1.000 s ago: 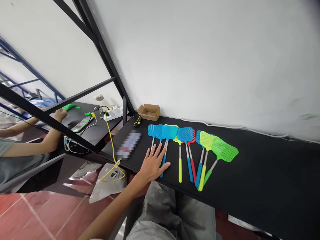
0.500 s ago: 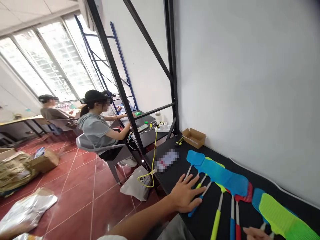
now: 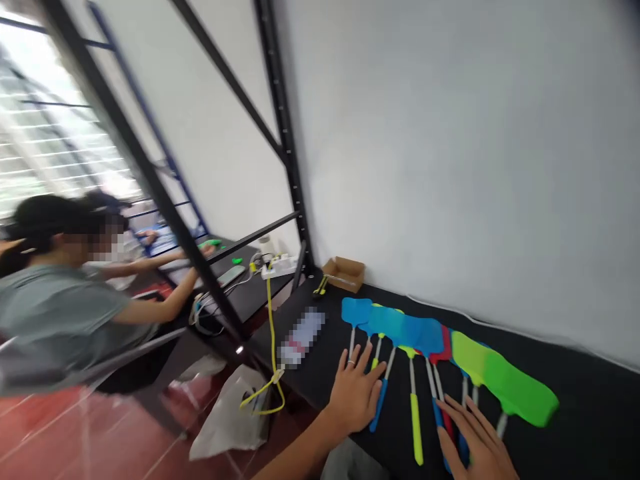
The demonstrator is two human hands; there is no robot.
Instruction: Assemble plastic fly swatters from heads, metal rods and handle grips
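Observation:
A row of fly swatters lies on the black table, heads toward the wall and handles toward me. Several blue swatter heads (image 3: 420, 333) overlap at the left and middle, with a red one (image 3: 445, 343) partly under them. Further right, a yellow-green swatter head (image 3: 465, 353) and a bright green swatter head (image 3: 525, 393) overlap. My left hand (image 3: 354, 393) is spread flat over the leftmost handles. My right hand (image 3: 477, 443) rests with stretched fingers across the blue and red handles at the right. Neither hand grips a swatter; some handles are hidden beneath them.
A small cardboard box (image 3: 345, 273) stands by the wall, beside a black-and-yellow item (image 3: 321, 287). A blurred flat object (image 3: 303, 337) with a yellow cable (image 3: 271, 320) lies at the left. A black rack post (image 3: 283, 133) rises behind; a co-worker (image 3: 65, 300) sits further left.
The view has turned right. My right hand has come further into view over the handles, and the green swatters now lie closer to the row. My left hand stays spread on the left handles.

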